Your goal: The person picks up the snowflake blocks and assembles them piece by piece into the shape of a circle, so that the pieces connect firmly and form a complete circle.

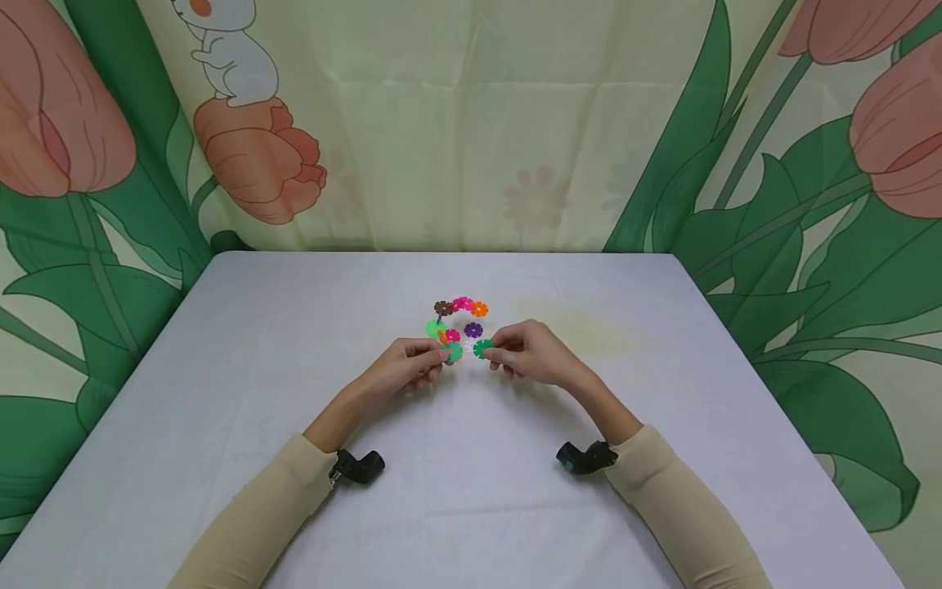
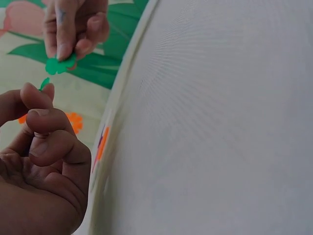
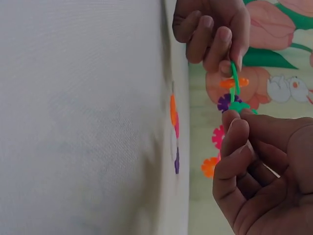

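Observation:
My left hand (image 1: 410, 361) pinches a teal-green snowflake disc (image 1: 455, 352), a flat notched plastic toy piece, between thumb and fingertips. A curved chain of joined discs extends from there, with a light green disc (image 1: 435, 328), a brown disc (image 1: 444, 308), pink discs (image 1: 462, 303) and an orange disc (image 1: 480, 309) at its far end. My right hand (image 1: 536, 353) pinches a separate green snowflake disc (image 2: 59, 64) by its edge. Both hands are raised over the table, facing each other, and the two green discs are close together.
Loose discs lie on the white-covered table (image 1: 471, 474) beyond the hands: a pink one (image 1: 452, 335), a purple one (image 1: 473, 330) and a clear one partly visible between the hands. A flower-print curtain (image 1: 456, 164) stands behind the table's far edge.

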`<state>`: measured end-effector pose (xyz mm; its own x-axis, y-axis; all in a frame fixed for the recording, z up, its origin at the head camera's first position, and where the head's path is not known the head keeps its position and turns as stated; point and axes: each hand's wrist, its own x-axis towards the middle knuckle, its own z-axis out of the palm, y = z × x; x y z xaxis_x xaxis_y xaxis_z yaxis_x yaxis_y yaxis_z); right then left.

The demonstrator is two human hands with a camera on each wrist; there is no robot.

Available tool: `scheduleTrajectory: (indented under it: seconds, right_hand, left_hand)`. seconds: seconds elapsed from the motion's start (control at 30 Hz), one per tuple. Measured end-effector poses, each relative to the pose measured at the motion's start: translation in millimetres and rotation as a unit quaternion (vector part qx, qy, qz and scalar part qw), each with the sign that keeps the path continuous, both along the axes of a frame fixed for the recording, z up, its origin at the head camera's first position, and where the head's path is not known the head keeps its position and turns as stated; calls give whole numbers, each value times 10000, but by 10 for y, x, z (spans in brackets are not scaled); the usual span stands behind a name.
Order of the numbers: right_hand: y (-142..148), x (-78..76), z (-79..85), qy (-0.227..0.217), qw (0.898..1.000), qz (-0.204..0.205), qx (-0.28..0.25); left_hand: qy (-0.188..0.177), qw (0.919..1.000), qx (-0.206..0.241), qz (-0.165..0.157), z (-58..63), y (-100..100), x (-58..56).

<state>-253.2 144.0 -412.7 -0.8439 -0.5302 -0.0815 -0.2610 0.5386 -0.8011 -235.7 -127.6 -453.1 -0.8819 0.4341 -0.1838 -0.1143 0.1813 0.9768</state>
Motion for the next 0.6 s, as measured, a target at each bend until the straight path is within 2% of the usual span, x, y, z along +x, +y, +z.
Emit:
scheduleTrajectory:
  seconds: [0.3, 0.6]
  right_hand:
    - [-45, 28, -54, 290, 9993, 129, -206]
    - [-81, 34, -81, 322, 9989, 152, -300]
  left_hand:
    - [-33, 9999, -97, -18, -13, 7, -6]
    - [-53, 9999, 74, -46, -21, -1, -3]
